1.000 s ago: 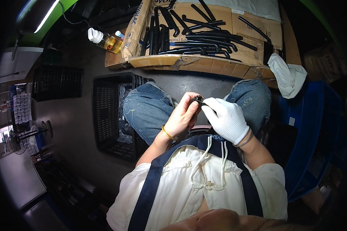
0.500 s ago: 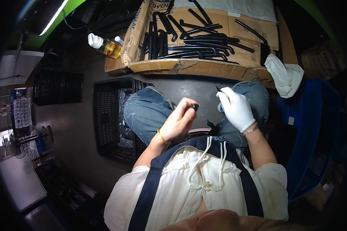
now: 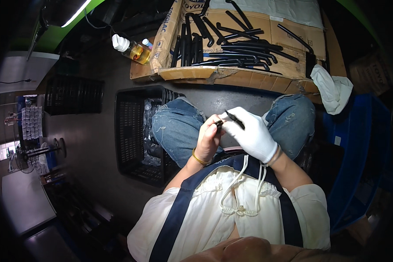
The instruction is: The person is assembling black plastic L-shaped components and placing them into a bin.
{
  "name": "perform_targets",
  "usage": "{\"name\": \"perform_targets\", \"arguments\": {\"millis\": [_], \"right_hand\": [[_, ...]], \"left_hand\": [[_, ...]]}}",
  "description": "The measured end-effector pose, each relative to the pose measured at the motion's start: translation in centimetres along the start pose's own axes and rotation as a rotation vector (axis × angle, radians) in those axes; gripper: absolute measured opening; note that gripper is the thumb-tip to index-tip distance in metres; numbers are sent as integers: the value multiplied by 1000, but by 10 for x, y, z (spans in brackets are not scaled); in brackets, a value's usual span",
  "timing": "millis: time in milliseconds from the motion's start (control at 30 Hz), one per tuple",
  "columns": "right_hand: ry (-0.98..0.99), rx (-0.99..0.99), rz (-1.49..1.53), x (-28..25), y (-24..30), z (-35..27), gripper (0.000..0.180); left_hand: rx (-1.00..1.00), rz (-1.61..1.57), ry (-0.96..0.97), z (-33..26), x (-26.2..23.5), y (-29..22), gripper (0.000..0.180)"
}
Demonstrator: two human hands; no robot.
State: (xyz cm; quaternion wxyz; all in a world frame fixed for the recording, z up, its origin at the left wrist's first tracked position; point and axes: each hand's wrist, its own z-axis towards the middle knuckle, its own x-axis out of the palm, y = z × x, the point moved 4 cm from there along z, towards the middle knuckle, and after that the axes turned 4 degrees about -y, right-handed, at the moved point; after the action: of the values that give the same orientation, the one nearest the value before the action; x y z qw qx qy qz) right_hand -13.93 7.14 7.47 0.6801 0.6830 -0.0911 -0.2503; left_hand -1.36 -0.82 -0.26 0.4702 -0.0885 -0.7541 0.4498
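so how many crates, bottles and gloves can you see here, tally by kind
black plastic crates: 2, one beside the left knee, one further left
bottles: 2, one with a white cap, one with a blue cap
white gloves: 2, one on the right hand, one lying loose
total: 6

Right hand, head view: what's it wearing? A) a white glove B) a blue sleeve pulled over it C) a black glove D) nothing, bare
A: the right hand is covered by a white glove and pinches a thin black piece, while the left hand is bare apart from a gold bangle at the wrist.
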Motion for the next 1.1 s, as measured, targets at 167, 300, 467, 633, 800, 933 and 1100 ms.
{"name": "perform_targets", "arguments": {"millis": [167,300,467,633,800,933,1100], "right_hand": [[19,-29,-106,19,4,-20,12],[88,-63,-229,23,6,-23,10],[64,-74,-239,21,10,-23,9],[55,-103,-290,19,10,-23,14],[87,-76,-308,23,-4,-32,12],[80,-17,-284,20,-32,-23,12],[35,181,-61,8,-46,-18,19]], "left_hand": [[371,334,15,4,-10,-11,39],[410,423,11,3,-11,-12,42],[452,460,4,5,-10,-13,42],[485,520,1,5,-12,-13,42],[551,568,2,6,-12,-14,39],[559,629,-14,3,-11,-18,38],[600,393,-20,-3,-11,-18,43]]}}
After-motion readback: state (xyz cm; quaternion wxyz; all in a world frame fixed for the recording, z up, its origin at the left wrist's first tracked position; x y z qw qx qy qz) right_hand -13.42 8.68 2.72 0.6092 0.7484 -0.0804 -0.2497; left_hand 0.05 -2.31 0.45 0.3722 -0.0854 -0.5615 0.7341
